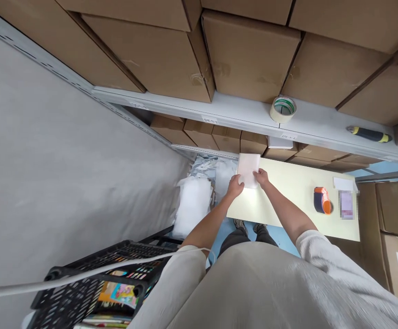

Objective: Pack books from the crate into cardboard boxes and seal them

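Note:
Between my two hands is a flat, pale pinkish-white rectangular packet (249, 165), at the left end of a cream-coloured table (288, 189). My left hand (235, 186) grips its near left edge, thumb on top. On the opposite edge, my right hand (261, 177) pinches the packet with the thumb over its face. What is inside the packet cannot be made out. Further right on the table stand an orange and dark blue object (321, 200), a white paper (343, 183) and a blurred purple item (346, 204).
White foam-like sheets (195, 201) are piled left of the table. Cardboard boxes (250, 55) fill the shelf (240, 107) above, where a tape roll (283, 109) and utility knife (369, 134) lie. A black crate (72, 288) and white cable (82, 276) are at lower left.

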`<control>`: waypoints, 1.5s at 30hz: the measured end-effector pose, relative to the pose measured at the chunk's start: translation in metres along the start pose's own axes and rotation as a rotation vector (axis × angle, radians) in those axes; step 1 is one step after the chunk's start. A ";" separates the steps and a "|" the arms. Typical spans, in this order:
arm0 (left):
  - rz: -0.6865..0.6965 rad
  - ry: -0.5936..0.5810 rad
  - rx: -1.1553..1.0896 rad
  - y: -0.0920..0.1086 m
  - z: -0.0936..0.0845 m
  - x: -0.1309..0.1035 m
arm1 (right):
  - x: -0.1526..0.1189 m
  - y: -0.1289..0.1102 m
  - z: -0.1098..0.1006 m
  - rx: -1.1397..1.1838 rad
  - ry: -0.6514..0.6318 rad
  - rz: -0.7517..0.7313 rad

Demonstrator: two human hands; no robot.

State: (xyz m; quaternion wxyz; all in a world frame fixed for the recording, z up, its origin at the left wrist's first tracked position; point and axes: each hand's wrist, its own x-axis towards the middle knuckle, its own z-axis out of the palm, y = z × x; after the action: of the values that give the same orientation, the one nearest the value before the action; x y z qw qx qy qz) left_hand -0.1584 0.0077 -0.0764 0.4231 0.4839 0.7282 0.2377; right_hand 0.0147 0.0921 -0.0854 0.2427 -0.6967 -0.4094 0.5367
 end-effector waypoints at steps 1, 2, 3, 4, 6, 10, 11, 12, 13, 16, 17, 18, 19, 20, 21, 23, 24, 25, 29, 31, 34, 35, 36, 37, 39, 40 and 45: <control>0.009 -0.032 0.033 -0.001 0.000 0.000 | 0.002 0.001 0.002 -0.042 0.022 0.005; 0.016 -0.063 0.062 -0.002 0.000 0.000 | 0.003 0.001 0.002 -0.091 0.040 0.012; 0.020 -0.090 0.088 -0.003 0.000 0.000 | 0.005 0.002 0.002 -0.139 0.057 0.017; 0.023 -0.112 0.108 -0.004 0.000 -0.001 | 0.006 0.003 0.001 -0.178 0.073 0.024; 0.025 -0.138 0.131 -0.006 0.001 -0.001 | 0.006 0.006 -0.003 -0.217 0.108 0.037; 0.026 -0.142 0.132 -0.005 0.000 -0.001 | 0.001 0.010 -0.016 -0.205 0.126 0.037; 0.026 -0.140 0.131 -0.004 0.000 -0.001 | -0.002 0.011 -0.019 -0.202 0.116 0.029; 0.026 -0.139 0.131 -0.004 -0.001 -0.002 | -0.006 0.013 -0.022 -0.197 0.107 0.021; 0.026 -0.139 0.134 -0.003 -0.001 -0.003 | -0.010 0.014 -0.026 -0.192 0.102 0.015; 0.027 -0.132 0.150 0.001 -0.002 -0.008 | -0.025 0.018 -0.035 -0.174 0.089 -0.003; 0.032 -0.127 0.152 0.002 -0.003 -0.011 | -0.032 0.020 -0.039 -0.172 0.082 -0.008; 0.039 -0.122 0.153 0.004 -0.003 -0.014 | -0.038 0.022 -0.043 -0.173 0.075 -0.016; 0.051 -0.117 0.152 0.005 -0.004 -0.017 | -0.045 0.023 -0.047 -0.174 0.069 -0.029; 0.064 -0.114 0.150 0.007 -0.004 -0.021 | -0.053 0.025 -0.051 -0.175 0.066 -0.046; 0.078 -0.112 0.151 0.009 -0.005 -0.025 | -0.060 0.026 -0.055 -0.175 0.067 -0.065; 0.105 -0.106 0.152 0.014 -0.008 -0.033 | -0.075 0.026 -0.064 -0.173 0.069 -0.105; 0.115 -0.102 0.150 0.017 -0.010 -0.038 | -0.081 0.025 -0.068 -0.172 0.067 -0.122; 0.123 -0.095 0.145 0.021 -0.012 -0.042 | -0.088 0.024 -0.072 -0.173 0.060 -0.141; 0.133 -0.041 0.128 0.034 -0.024 -0.066 | -0.104 0.013 -0.080 -0.200 0.003 -0.226; 0.139 0.010 0.121 0.038 -0.030 -0.080 | -0.109 0.005 -0.079 -0.226 -0.048 -0.274; 0.149 0.111 0.105 0.040 -0.033 -0.108 | -0.116 -0.006 -0.075 -0.295 -0.130 -0.353; 0.145 0.148 0.100 0.039 -0.033 -0.119 | -0.119 -0.009 -0.073 -0.329 -0.151 -0.377; 0.135 0.185 0.098 0.037 -0.031 -0.131 | -0.122 -0.011 -0.071 -0.363 -0.171 -0.402; 0.121 0.221 0.096 0.034 -0.029 -0.144 | -0.126 -0.011 -0.069 -0.394 -0.192 -0.428; 0.078 0.288 0.094 0.027 -0.021 -0.172 | -0.134 -0.010 -0.064 -0.439 -0.253 -0.482; 0.053 0.318 0.096 0.023 -0.017 -0.187 | -0.139 -0.008 -0.062 -0.453 -0.292 -0.509; -0.033 0.454 0.086 0.003 0.003 -0.267 | -0.173 0.011 -0.043 -0.490 -0.491 -0.631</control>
State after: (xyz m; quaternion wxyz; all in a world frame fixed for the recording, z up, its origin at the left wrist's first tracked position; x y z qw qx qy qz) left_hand -0.1076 -0.2332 0.0276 0.2314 0.4235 0.8220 0.3023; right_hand 0.0431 -0.0538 0.0141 0.1185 -0.4274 -0.7613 0.4730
